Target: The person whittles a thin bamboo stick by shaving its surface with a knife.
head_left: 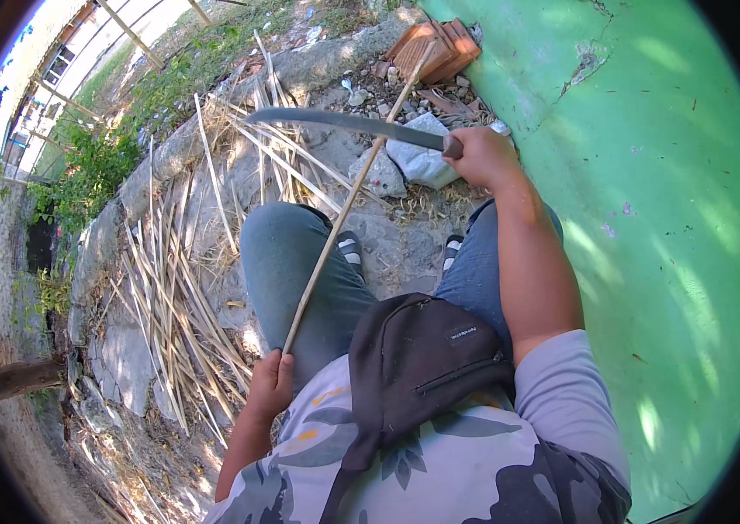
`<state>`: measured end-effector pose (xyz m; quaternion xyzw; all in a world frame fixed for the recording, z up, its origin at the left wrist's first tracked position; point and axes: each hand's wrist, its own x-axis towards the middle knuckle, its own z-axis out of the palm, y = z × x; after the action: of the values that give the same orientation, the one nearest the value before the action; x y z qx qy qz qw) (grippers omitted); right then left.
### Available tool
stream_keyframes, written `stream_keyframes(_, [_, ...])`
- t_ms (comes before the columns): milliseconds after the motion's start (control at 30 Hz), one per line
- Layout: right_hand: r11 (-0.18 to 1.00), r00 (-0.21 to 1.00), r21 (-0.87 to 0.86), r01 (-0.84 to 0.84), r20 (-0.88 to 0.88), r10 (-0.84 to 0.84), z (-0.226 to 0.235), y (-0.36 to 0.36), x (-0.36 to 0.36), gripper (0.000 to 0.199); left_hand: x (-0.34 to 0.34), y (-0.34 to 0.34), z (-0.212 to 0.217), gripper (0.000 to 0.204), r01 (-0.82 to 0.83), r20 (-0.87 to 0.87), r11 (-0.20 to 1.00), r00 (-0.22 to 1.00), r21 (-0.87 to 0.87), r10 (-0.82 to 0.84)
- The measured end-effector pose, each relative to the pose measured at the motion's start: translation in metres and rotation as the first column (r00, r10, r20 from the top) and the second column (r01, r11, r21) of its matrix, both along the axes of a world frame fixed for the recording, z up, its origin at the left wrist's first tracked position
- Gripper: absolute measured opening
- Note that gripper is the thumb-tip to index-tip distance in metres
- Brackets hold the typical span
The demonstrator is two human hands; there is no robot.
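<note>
Right hand [481, 155] is clenched on the handle of a long curved dark-bladed machete [344, 125], raised over the knees; left hand [271, 382] grips the near end of a thin pale bamboo strip [348, 203] slanting away w/ its far end by the red bricks [433, 48]. Best to keep the blade shallow & stroke away from the legs, I'd say

The person sat by a green wall [650, 175], knees up. The left hand [270, 381] gripped the near end of a long thin stick [344, 210] that slanted away over the left knee. The right hand [484, 155] was closed on the handle of a curved blade [335, 122], which lay across the stick. Split strips [169, 297] lay heaped on the stony ground at the left.
</note>
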<state>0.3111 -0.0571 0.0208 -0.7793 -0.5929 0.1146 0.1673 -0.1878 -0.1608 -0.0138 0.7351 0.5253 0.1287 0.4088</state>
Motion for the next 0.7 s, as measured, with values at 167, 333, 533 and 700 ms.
stream_keyframes(167, [0.939,0.942,0.085,0.333,-0.058,-0.329,-0.013,0.011,0.013,0.026,-0.001,-0.002,-0.010,0.038,-0.007,0.018,0.997,1.000,0.071,0.006])
stream_keyframes(333, [0.983,0.983,0.090,0.159,-0.109,-0.149,0.010,-0.003,-0.005,0.022,-0.007,0.000,-0.016,0.038,0.017,0.044,0.997,0.999,0.073,-0.020])
stream_keyframes(533, [0.977,0.968,0.113,0.180,-0.200,-0.155,-0.017,0.009,0.007,0.021,-0.005,0.002,-0.007,0.039,0.010,0.092,1.000,0.996,0.000,-0.010])
stream_keyframes(700, [0.906,0.949,0.300,0.297,-0.201,-0.245,-0.029,0.017,0.007,0.022,-0.008,0.002,-0.014,0.039,0.013,0.079,1.000,0.997,-0.005,-0.012])
